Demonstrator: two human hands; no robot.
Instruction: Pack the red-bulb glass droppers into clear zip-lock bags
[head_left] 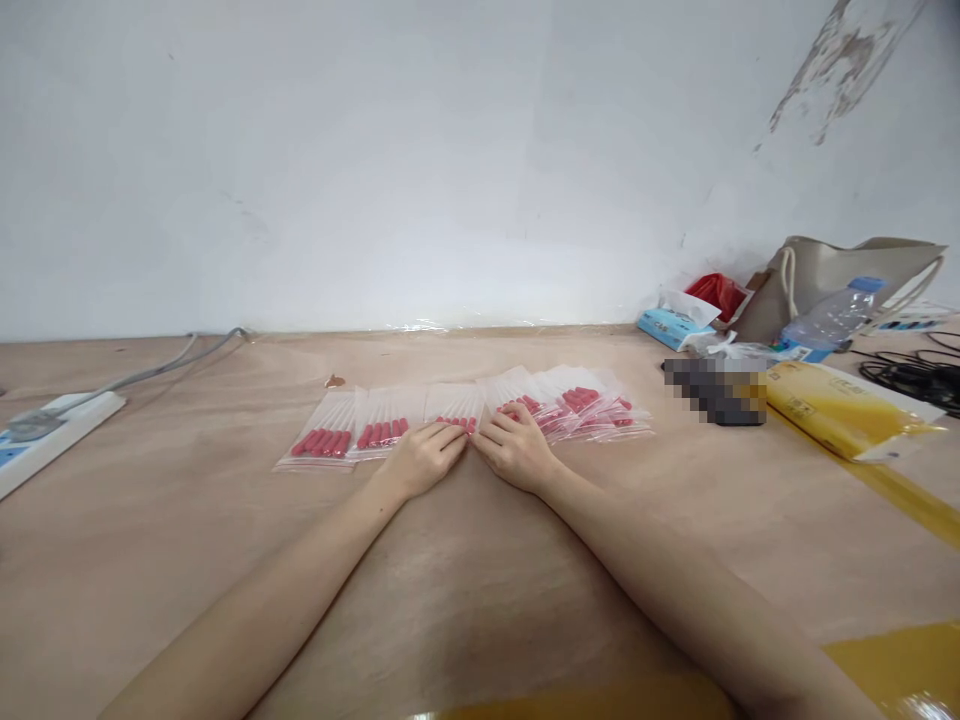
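Zip bags of red-tipped swabs point(457, 410) are being laid in a row running left to right across the wooden table point(465, 580), just beyond both hands. Left hand point(421, 458) and right hand point(516, 448) are being pressed flat on the middle bags, fingers loosely spread, nothing gripped.

Light plywood tabletop point(465, 580) against white wall. Row of clear zip bags with red-tipped sticks point(457, 415) lying flat, running left and right of both hands' fingertips. White power strip point(52, 425) far left of hands, grey cable trailing back. Right of hands: dark blurred object point(716, 392), yellow packet point(847, 408), tissue pack point(675, 325), plastic bottle point(832, 320), beige tote bag point(840, 275), black cables point(915, 375).
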